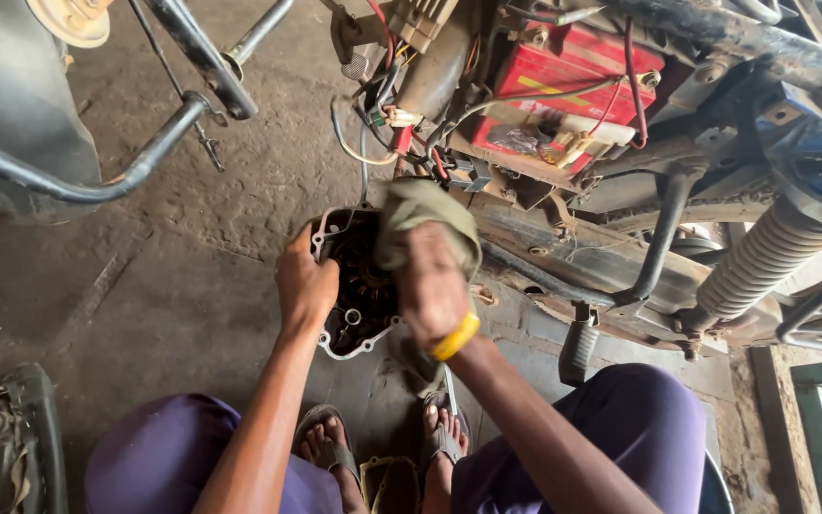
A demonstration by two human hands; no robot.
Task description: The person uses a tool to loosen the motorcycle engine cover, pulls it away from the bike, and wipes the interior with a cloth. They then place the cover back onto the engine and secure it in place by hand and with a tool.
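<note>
My left hand (304, 284) grips the left rim of a metal engine side cover (354, 314), held up with its dark, oily inside and round coil facing me. My right hand (433, 286), with a yellow band on the wrist, is closed on an olive-green rag (422, 211) and presses it into the cover's right side. The rag hides the cover's upper right part. Both hands are in front of my knees, which are in purple trousers.
A stripped motorcycle (639, 190) fills the right: red battery (563, 86), loose wires, footpeg (577, 347), rear spring (763, 257). Grey metal tubes (135, 162) cross the upper left. A dark part (2, 447) lies at bottom left. My sandalled feet (382, 447) rest on stained concrete.
</note>
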